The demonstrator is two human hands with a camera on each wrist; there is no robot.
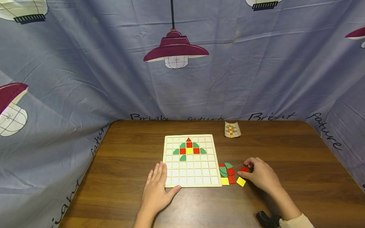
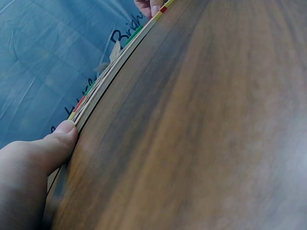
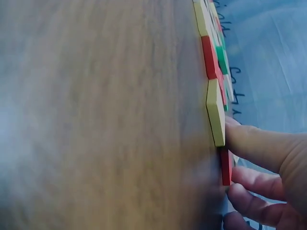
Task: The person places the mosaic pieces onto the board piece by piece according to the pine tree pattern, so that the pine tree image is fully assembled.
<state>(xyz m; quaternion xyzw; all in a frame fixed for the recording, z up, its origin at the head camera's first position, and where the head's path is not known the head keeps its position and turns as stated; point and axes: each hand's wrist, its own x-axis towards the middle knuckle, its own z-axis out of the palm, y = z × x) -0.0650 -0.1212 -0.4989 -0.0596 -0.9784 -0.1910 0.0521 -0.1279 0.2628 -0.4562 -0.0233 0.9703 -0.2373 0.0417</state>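
Note:
A pale square grid board point(image 1: 191, 172) lies on the table, bearing red, green and yellow tiles in its upper half. My left hand point(image 1: 156, 191) rests at the board's lower left corner, fingers along the left edge and thumb at the near edge; the left wrist view shows the thumb point(image 2: 60, 139) against the board's side. Right of the board, my right hand point(image 1: 263, 175) has thumb and fingers around a red tile point(image 1: 244, 169), partly hidden by the hand. A yellow square tile point(image 1: 240, 181) lies close by the thumb, also seen as a yellow tile point(image 3: 216, 112) in the right wrist view.
Loose red squares point(image 1: 231, 179), green quarter-round tiles point(image 1: 223, 171) and a yellow square point(image 1: 225, 181) lie against the board's right edge. A small curled pattern card point(image 1: 232, 129) lies at the back. A printed curtain point(image 1: 228, 79) hangs behind the wooden table point(image 1: 128, 152).

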